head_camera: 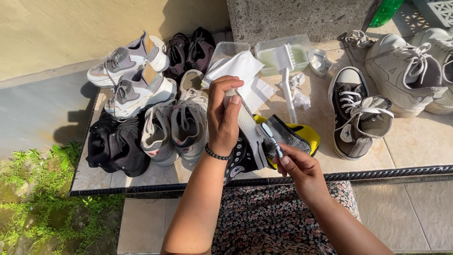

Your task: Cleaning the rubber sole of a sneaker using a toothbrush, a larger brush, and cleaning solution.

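From the head camera, the left hand [224, 118] is wrapped around a black high-top sneaker [243, 148], gripping it near the toe and holding it tilted above the near edge of the worktop [415, 151], sole turned toward the right. The right hand [297, 167] is pinched around the handle of a small toothbrush [271, 137], whose head rests against the white sole edge. The shoe's long axis runs from upper left, under the left hand, down toward the person's lap, and the brush meets it from the right side, so the right hand is the one at the sole. Just behind the shoe lies a yellow-and-grey cloth [295, 134]. Farther back stand a clear tub of cloudy liquid [283, 54] with a white brush [287, 75] leaning from it, and white paper sheets [243, 71]. Grey sneakers [174, 127] crowd the left; a matching black high-top [354, 113] sits to the right. The worktop is pale tile in bright sun, outdoors by a wall.
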